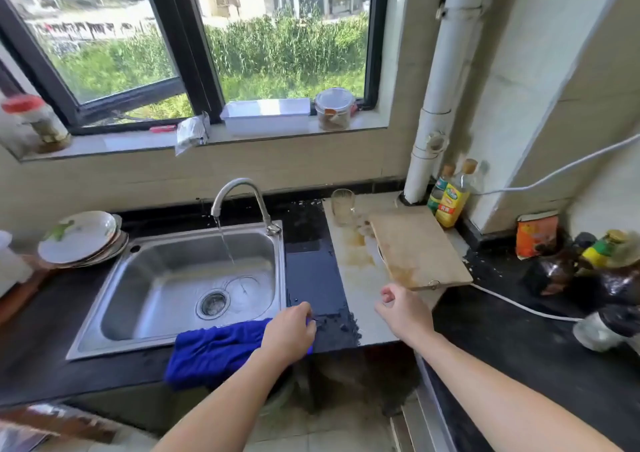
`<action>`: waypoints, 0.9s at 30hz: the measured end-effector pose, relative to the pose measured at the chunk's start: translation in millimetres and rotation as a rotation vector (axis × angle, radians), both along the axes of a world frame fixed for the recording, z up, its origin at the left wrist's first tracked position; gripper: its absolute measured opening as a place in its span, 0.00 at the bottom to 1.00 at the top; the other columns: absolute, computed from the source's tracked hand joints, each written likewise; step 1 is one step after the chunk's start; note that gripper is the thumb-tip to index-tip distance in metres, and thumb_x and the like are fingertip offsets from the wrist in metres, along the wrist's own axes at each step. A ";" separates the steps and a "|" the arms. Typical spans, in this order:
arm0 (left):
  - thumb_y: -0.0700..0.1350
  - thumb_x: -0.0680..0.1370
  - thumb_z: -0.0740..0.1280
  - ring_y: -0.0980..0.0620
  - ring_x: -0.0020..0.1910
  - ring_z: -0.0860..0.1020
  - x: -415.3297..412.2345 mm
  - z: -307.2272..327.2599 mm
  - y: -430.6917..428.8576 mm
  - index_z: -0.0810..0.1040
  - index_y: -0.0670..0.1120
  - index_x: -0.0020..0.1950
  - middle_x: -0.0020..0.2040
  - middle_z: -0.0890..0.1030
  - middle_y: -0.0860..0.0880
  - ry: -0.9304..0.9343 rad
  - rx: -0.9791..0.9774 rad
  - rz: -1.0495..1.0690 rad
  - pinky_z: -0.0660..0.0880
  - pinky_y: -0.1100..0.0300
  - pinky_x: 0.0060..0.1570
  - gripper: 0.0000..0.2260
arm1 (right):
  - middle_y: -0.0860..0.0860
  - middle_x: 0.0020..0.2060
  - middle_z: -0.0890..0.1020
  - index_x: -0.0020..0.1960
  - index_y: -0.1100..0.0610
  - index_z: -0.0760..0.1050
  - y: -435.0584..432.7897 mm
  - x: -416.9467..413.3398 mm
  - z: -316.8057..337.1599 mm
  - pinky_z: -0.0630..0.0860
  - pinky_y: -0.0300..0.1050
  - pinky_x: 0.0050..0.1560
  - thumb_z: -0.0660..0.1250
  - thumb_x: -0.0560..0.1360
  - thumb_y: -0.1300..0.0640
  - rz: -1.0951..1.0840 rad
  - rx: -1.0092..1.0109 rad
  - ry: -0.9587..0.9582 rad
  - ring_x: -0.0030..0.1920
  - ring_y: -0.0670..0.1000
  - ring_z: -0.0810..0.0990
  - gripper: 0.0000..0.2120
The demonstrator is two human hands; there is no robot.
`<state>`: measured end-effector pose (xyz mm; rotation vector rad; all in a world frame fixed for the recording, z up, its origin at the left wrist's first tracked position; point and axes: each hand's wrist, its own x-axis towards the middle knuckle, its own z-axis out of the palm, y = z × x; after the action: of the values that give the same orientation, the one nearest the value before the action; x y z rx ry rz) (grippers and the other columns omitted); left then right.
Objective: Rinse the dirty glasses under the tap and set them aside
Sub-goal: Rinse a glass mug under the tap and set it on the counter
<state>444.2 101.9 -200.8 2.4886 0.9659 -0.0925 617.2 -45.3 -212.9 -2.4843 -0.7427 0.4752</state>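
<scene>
Clear drinking glass (343, 207) upright on pale worktop (356, 278), beyond right hand (403, 309), toward wall, right of running steel tap (239, 191). Right hand nearer, loosely curled, empty; left hand (289, 332) grips blue cloth (214, 351).

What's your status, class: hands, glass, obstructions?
Left hand grips blue cloth at sink edge. Right hand empty. Glass upright on counter, untouched; tap running. Cutting board beside glass.

Bright daylight comes through a black-framed window (194, 53) that looks onto green plants and pale buildings. Below it a pale stone sill (114, 143) sits in a beige tiled wall (311, 167). A white pipe (450, 70) climbs the right corner. The black counter (536, 347) turns along the right wall, and the floor (329, 431) is pale tile.
</scene>
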 end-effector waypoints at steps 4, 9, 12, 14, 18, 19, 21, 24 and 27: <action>0.47 0.79 0.58 0.44 0.51 0.77 14.7 -14.2 61.4 0.75 0.46 0.56 0.52 0.81 0.46 0.015 -0.019 0.048 0.71 0.56 0.44 0.11 | 0.45 0.51 0.81 0.63 0.50 0.75 68.8 28.1 -6.8 0.75 0.42 0.48 0.65 0.76 0.47 0.001 -0.028 0.048 0.51 0.50 0.79 0.17; 0.47 0.78 0.59 0.43 0.53 0.78 47.6 -25.1 132.2 0.76 0.47 0.55 0.52 0.82 0.45 0.016 -0.050 0.067 0.73 0.54 0.49 0.10 | 0.47 0.51 0.82 0.63 0.50 0.76 139.9 67.6 -14.3 0.75 0.45 0.52 0.66 0.75 0.48 -0.077 -0.052 0.083 0.52 0.53 0.80 0.17; 0.46 0.79 0.58 0.44 0.53 0.78 64.7 -29.1 159.6 0.76 0.46 0.56 0.52 0.82 0.46 0.019 -0.053 0.046 0.71 0.56 0.46 0.11 | 0.49 0.53 0.82 0.62 0.52 0.76 169.9 93.8 -16.2 0.74 0.44 0.52 0.66 0.76 0.49 -0.113 -0.062 0.094 0.53 0.54 0.80 0.16; 0.47 0.79 0.58 0.45 0.53 0.77 73.9 -31.7 174.4 0.76 0.46 0.56 0.52 0.82 0.47 0.016 -0.059 0.045 0.70 0.57 0.45 0.11 | 0.50 0.54 0.82 0.61 0.52 0.76 187.6 112.7 -17.4 0.75 0.45 0.52 0.66 0.75 0.49 -0.139 -0.072 0.095 0.54 0.54 0.80 0.16; 0.47 0.79 0.58 0.45 0.51 0.77 91.6 -45.8 197.5 0.75 0.46 0.57 0.50 0.82 0.46 0.006 -0.108 0.088 0.66 0.58 0.41 0.10 | 0.54 0.59 0.80 0.65 0.54 0.74 227.5 158.3 -24.5 0.74 0.49 0.56 0.64 0.77 0.46 -0.216 -0.054 0.093 0.58 0.58 0.78 0.20; 0.46 0.79 0.58 0.45 0.50 0.78 92.8 -47.1 199.7 0.75 0.46 0.57 0.49 0.82 0.46 0.003 -0.116 0.100 0.66 0.58 0.40 0.10 | 0.55 0.61 0.80 0.66 0.55 0.73 234.7 166.1 -24.3 0.74 0.49 0.57 0.63 0.78 0.44 -0.250 -0.044 0.083 0.59 0.59 0.78 0.21; 0.47 0.79 0.59 0.45 0.50 0.78 98.0 -54.4 204.4 0.75 0.46 0.57 0.49 0.82 0.46 0.009 -0.133 0.140 0.67 0.57 0.40 0.10 | 0.56 0.61 0.79 0.68 0.57 0.72 252.9 186.2 -30.5 0.73 0.50 0.56 0.59 0.80 0.42 -0.295 -0.064 0.070 0.60 0.60 0.77 0.24; 0.47 0.79 0.59 0.46 0.50 0.77 103.9 -61.5 210.4 0.75 0.46 0.57 0.50 0.82 0.46 0.041 -0.154 0.195 0.67 0.58 0.42 0.10 | 0.57 0.60 0.78 0.67 0.60 0.71 274.7 208.4 -41.9 0.70 0.47 0.51 0.57 0.81 0.42 -0.258 -0.110 0.096 0.58 0.59 0.77 0.25; 0.47 0.79 0.60 0.45 0.51 0.77 108.9 -68.6 217.4 0.75 0.46 0.57 0.51 0.81 0.46 0.074 -0.150 0.236 0.67 0.58 0.42 0.10 | 0.57 0.62 0.77 0.67 0.59 0.70 288.1 221.2 -52.4 0.73 0.49 0.55 0.58 0.81 0.42 -0.220 -0.163 0.150 0.59 0.60 0.77 0.24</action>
<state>553.1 319.3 -269.3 2.2324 1.2286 -0.1748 838.4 242.8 -265.3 -2.6060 -0.3800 0.6532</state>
